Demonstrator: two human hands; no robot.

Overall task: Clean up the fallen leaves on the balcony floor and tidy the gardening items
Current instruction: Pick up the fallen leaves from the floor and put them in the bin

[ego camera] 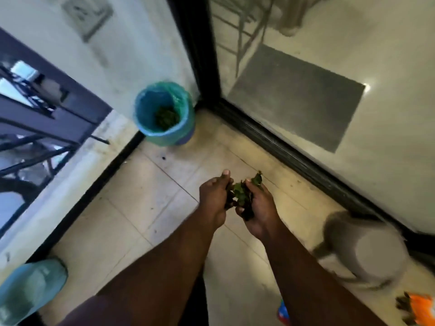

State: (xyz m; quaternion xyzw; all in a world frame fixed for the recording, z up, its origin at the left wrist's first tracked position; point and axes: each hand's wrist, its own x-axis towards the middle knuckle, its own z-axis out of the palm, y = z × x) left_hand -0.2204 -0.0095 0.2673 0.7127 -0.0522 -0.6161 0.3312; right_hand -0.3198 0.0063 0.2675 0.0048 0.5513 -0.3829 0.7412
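A clump of green leaves (242, 192) is cupped between both my hands above the tiled balcony floor. My left hand (213, 196) presses on the clump from the left, and my right hand (260, 209) holds it from the right, with one leaf sticking up past its fingers. A blue bin (186, 135) lined with a green bag stands in the far corner, ahead and to the left of my hands. More green leaves (166, 117) lie at its bottom.
A grey watering can (367, 251) stands on the floor at right, by the black sliding-door track (294, 154). A teal pot (26, 288) sits at lower left. An orange packet (421, 307) lies at lower right. Dark railing (42, 128) borders the left.
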